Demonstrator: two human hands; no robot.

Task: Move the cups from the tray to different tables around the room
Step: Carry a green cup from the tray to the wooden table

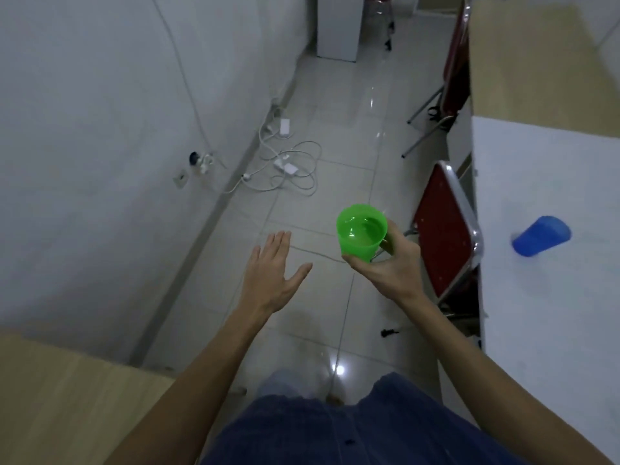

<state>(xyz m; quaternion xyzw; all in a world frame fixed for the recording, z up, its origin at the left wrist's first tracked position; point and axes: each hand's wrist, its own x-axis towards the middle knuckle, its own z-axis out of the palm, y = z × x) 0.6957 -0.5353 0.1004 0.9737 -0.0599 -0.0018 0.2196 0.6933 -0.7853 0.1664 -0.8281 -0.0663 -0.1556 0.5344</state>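
My right hand (391, 268) grips a translucent green cup (360, 231) from below and behind, holding it upright over the tiled floor; clear liquid shows inside. My left hand (273, 276) hovers to the left of the cup, flat, fingers apart, holding nothing. A blue cup (540, 235) stands on the white table (536, 313) at the right. No tray is in view.
A red folding chair (443, 236) stands against the white table, another one (454, 72) farther back by a wooden table (536, 72). A third wooden tabletop (67, 397) lies at bottom left. Tangled white cables and adapters (288, 162) lie on the floor by the left wall.
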